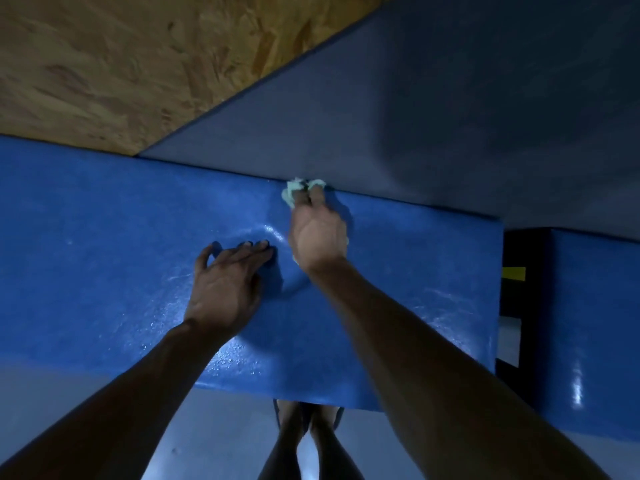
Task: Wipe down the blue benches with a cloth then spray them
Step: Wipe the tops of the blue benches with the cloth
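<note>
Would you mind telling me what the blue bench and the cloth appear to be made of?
The bench looks like padded vinyl: glossy, finely textured, catching glare and dimpling under the left hand. The cloth, bunched in the right hand, looks like soft pale-green fabric or paper towel; it crumples loosely, though blur leaves that open.

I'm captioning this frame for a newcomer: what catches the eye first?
The bright blue bench fills the middle, glistening wet. At its far edge the right hand presses a pale green cloth against the grey pad. The left hand rests flat beside it.
</note>
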